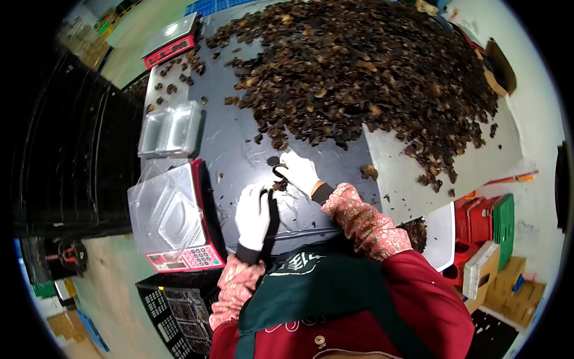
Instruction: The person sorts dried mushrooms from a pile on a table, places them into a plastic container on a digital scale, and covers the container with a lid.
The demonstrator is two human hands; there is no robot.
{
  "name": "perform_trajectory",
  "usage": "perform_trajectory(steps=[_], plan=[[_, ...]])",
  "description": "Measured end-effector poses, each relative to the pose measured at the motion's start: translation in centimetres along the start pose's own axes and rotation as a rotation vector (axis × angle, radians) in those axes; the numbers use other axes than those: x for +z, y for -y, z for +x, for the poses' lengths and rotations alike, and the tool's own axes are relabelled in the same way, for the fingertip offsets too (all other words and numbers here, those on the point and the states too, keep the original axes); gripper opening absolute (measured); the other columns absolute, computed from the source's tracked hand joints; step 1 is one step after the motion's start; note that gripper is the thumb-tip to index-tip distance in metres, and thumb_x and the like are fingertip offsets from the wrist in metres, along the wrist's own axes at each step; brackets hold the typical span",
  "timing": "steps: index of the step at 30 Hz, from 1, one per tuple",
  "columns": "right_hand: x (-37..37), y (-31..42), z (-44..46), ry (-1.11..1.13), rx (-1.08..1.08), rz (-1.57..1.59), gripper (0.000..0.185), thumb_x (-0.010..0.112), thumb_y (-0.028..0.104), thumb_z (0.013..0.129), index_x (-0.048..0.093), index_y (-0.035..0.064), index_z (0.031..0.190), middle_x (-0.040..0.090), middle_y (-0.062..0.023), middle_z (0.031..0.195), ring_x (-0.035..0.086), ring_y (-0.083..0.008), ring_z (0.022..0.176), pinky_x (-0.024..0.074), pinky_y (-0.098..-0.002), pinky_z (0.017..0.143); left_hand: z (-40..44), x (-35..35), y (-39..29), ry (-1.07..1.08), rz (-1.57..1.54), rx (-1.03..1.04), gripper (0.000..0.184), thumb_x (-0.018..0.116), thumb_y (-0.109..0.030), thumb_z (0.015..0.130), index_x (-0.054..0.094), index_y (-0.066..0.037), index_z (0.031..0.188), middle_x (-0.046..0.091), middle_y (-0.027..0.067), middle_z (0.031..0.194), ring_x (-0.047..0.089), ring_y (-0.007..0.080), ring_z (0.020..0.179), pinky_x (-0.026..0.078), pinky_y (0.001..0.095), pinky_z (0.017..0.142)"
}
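Centrally, in the head view, the gloved right hand (pixel 300 173) touches a dark dried piece (pixel 278 172) on the grey counter (pixel 230 143); whether it grips is unclear. The left hand (pixel 253 216) is nearby (its hold cannot be told). Beyond lies a heap (pixel 359 72) of similar pieces, cut off at the top; left, a clear tray (pixel 171 130) and a red scale (pixel 200 257). The right sleeve (pixel 368 221) partly hides a white tub (pixel 441 236).
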State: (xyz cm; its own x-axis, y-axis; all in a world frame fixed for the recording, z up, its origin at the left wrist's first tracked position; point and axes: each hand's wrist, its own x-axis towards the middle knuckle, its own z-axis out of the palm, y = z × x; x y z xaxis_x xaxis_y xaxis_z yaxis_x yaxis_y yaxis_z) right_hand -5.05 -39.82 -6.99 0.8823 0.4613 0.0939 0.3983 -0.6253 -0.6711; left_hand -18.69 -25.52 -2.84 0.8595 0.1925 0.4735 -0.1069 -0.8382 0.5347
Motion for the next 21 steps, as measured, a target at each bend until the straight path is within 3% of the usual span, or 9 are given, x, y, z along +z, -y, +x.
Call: perform_trajectory(steps=[4, 6, 8, 11, 13, 16, 17, 19, 21], plan=[[-3.9, -2.5, -3.5, -0.203, 0.167, 0.428, 0.02, 0.069, 0.024, 0.087, 0.061, 0.0073, 0.095, 0.063, -0.0061, 0.081, 0.062, -0.019, 0.069, 0.0481, -0.0335, 0.062, 1.7, 6.2, -0.1, 0.308, 0.224, -0.051, 0.035, 0.064, -0.023, 0.09, 0.061, -0.009, 0.121, 0.058, 0.0142, 0.109, 0.062, 0.0328, 0.093, 0.052, 0.0399, 0.078], [-9.2, -2.2, -6.3, -0.21, 0.392, 0.819, 0.015, 0.07, 0.016, 0.088, 0.065, 0.0069, 0.1, 0.059, 0.004, 0.075, 0.053, -0.0039, 0.061, 0.0407, -0.0213, 0.052, 1.6, 7.2, 0.0, 0.319, 0.261, 0.0, 0.023, 0.066, -0.024, 0.087, 0.062, -0.009, 0.104, 0.056, 0.0123, 0.096, 0.06, 0.0309, 0.086, 0.05, 0.0414, 0.072], [-13.0, -5.2, -9.4, -0.307, 0.393, 0.873, 0.013, 0.064, 0.016, 0.091, 0.063, 0.0052, 0.1, 0.06, 0.0018, 0.076, 0.053, -0.0054, 0.06, 0.0415, -0.0201, 0.052, 1.1, 7.9, 0.5, 0.293, 0.287, 0.027, 0.019, 0.067, -0.025, 0.086, 0.059, -0.008, 0.09, 0.055, 0.012, 0.092, 0.059, 0.0302, 0.084, 0.048, 0.0416, 0.069], [-15.5, -11.1, -13.0, -0.43, 0.56, 0.749, 0.018, 0.062, 0.021, 0.089, 0.059, 0.0065, 0.098, 0.063, -0.0045, 0.09, 0.061, -0.0103, 0.069, 0.0481, -0.025, 0.054, 0.8, 7.5, 0.9, 0.233, 0.266, 0.087, 0.018, 0.066, -0.023, 0.088, 0.056, -0.007, 0.088, 0.053, 0.0123, 0.089, 0.057, 0.0322, 0.082, 0.047, 0.0422, 0.068], [-15.9, -13.0, -13.7, -0.413, 0.569, 0.331, 0.025, 0.062, 0.021, 0.089, 0.06, 0.0033, 0.107, 0.063, -0.0108, 0.101, 0.064, -0.0161, 0.081, 0.0521, -0.0298, 0.068, 0.6, 7.6, 1.0, 0.196, 0.189, 0.056, 0.016, 0.065, -0.02, 0.089, 0.056, -0.007, 0.091, 0.055, 0.0134, 0.092, 0.058, 0.0339, 0.084, 0.047, 0.0426, 0.069], [-13.5, -12.2, -13.4, -0.428, 0.288, -0.091, 0.046, 0.066, 0.025, 0.087, 0.058, 0.008, 0.128, 0.059, -0.0155, 0.117, 0.059, -0.0296, 0.107, 0.0493, -0.0372, 0.091, 1.1, 7.6, -0.3, 0.185, -0.029, -0.115, 0.015, 0.064, -0.014, 0.09, 0.054, -0.006, 0.098, 0.059, 0.0156, 0.096, 0.061, 0.037, 0.086, 0.05, 0.0434, 0.072], [-12.6, -11.4, -13.1, -0.421, 0.195, -0.176, 0.045, 0.068, 0.028, 0.086, 0.059, 0.0127, 0.127, 0.059, -0.0117, 0.115, 0.058, -0.0292, 0.107, 0.0506, -0.039, 0.087, 1.3, 7.5, -0.9, 0.214, -0.169, -0.26, 0.016, 0.063, -0.011, 0.091, 0.053, -0.005, 0.102, 0.061, 0.0167, 0.098, 0.063, 0.0384, 0.086, 0.051, 0.0438, 0.073], [-11.3, -10.5, -12.2, -0.286, 0.224, -0.325, 0.038, 0.067, 0.028, 0.087, 0.061, 0.0148, 0.121, 0.059, -0.0084, 0.112, 0.059, -0.0293, 0.104, 0.051, -0.0413, 0.084, 1.6, 7.6, -1.3, 0.195, -0.19, -0.094, 0.034, 0.064, -0.015, 0.092, 0.054, -0.009, 0.124, 0.062, 0.0154, 0.102, 0.065, 0.0362, 0.088, 0.052, 0.0416, 0.074], [-10.7, -10.6, -11.3, -0.25, 0.207, -0.25, 0.029, 0.067, 0.027, 0.087, 0.063, 0.0156, 0.113, 0.06, -0.0072, 0.104, 0.06, -0.029, 0.099, 0.0511, -0.0419, 0.08, 2.0, 7.1, -2.1, 0.323, -0.032, -0.044, 0.038, 0.065, -0.015, 0.09, 0.055, -0.012, 0.127, 0.059, 0.0132, 0.103, 0.064, 0.0344, 0.089, 0.052, 0.0397, 0.074]])
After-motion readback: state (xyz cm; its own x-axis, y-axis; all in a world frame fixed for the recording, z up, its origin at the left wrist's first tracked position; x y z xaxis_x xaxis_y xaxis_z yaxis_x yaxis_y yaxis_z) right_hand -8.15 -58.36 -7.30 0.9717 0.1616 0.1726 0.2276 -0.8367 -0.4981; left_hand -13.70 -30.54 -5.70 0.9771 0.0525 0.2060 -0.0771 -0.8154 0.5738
